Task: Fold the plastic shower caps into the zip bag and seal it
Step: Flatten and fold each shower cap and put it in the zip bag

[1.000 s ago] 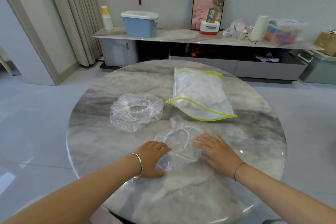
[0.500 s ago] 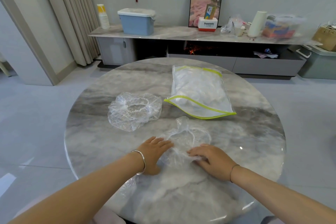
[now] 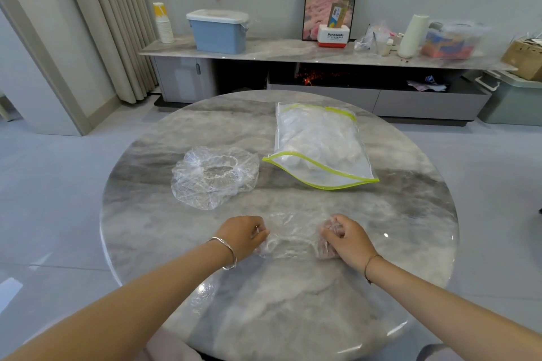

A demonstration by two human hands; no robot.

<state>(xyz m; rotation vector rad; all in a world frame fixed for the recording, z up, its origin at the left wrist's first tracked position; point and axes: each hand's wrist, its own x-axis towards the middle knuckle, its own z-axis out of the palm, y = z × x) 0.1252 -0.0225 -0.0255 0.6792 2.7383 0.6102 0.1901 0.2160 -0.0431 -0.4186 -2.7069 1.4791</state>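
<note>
While a clear crinkled plastic shower cap (image 3: 293,239) is lying stretched at the lower centre of the frame on the round grey marble counter (image 3: 410,214), the left hand (image 3: 242,236) and the right hand (image 3: 347,239) are gripping its two ends with curled fingers. A second round clear shower cap (image 3: 214,177) is resting at the centre left, near the yellow-edged transparent zip bag (image 3: 319,145), whose mouth is standing open.

Only one view is given, from a camera worn on the head. It is pointed forward and down, close over the round table (image 3: 396,214) in the lower frame.
</note>
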